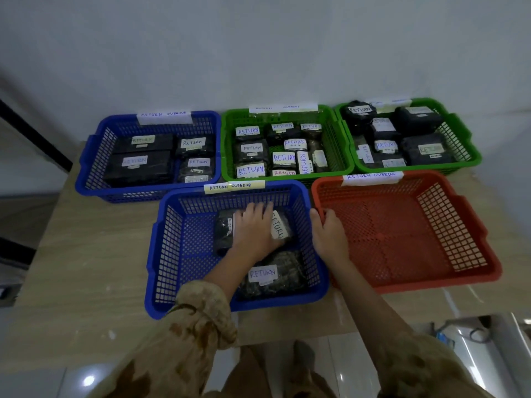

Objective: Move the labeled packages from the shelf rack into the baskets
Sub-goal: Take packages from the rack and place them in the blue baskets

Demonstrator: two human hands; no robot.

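Head view: three back baskets (287, 145) hold packages; left hand (254, 231) presses flat-fingered on a package (224, 234) in the front blue basket (172, 254); right hand (327, 234) fingers curl over the empty red basket (402, 231) rim.

The red basket (402, 231) lies wide open to my reach; the three rear baskets (packed with packages) leave little room, and bare surface (94, 254) stretches left.

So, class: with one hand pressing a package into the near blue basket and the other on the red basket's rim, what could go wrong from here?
1. The left hand covers part of the package label, so it may go unchecked.
2. The right hand could tug the light, empty red basket, whose near edge sits close to the table edge.
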